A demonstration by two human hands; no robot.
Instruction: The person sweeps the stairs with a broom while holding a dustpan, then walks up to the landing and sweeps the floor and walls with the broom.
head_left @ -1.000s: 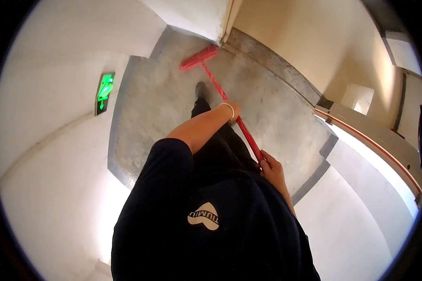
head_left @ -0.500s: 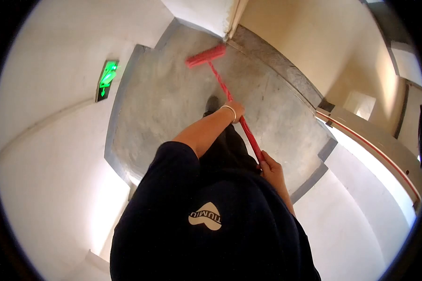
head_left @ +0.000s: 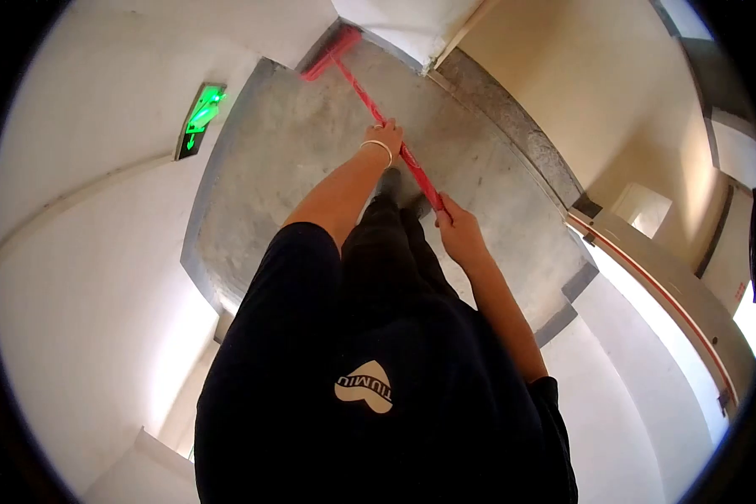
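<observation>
A red push broom reaches away from me over the concrete floor. Its wide bristle head lies in the far left corner, close against the wall's grey base band. Midway along the pole, my left hand, with a pale bangle at the wrist, is wrapped round it. My right hand grips the pole's near end, in front of my body. The parts of the pole inside both hands are hidden.
White walls with a grey base band bound the floor. A lit green exit sign hangs low on the left wall. At the right are a stone door sill and an open door edge with a red strip. My shoes stand below the pole.
Both hands have pushed the broom forward and left. Its head has moved from mid-floor near the doorway into the far left corner and turned. Both hands still hold the pole.
</observation>
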